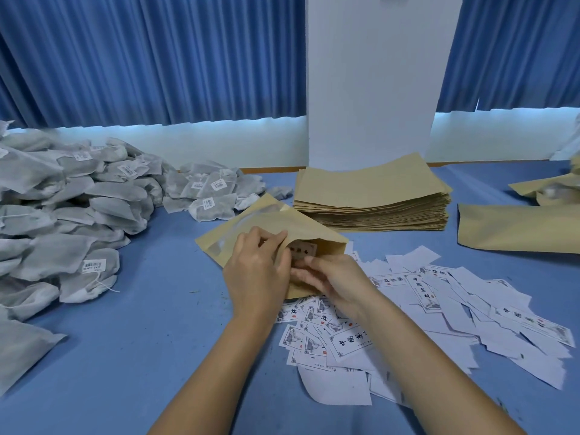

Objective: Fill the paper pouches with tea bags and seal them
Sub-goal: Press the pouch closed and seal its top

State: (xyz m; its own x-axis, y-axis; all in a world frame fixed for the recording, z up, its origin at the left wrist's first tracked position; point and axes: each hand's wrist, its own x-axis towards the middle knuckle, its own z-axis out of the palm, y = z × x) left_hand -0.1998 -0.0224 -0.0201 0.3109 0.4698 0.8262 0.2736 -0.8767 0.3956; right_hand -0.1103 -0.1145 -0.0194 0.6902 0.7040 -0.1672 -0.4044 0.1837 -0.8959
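Observation:
A brown paper pouch (251, 224) with a clear window lies at the table's middle. My left hand (257, 271) grips its folded edge, fingers curled over the top. My right hand (332, 281) presses a printed label sticker (303, 251) onto the pouch, pinching its lower end. Grey-white tea bags (62, 215) are heaped on the left, with a smaller heap of tea bags (210, 193) behind the pouch. A stack of flat empty pouches (373, 199) sits behind my hands.
Printed labels and peeled white backing papers (423, 324) litter the blue table (141, 340) at the right. More brown pouches (518, 230) lie at the far right. A white pillar (376, 83) and blue curtains stand behind.

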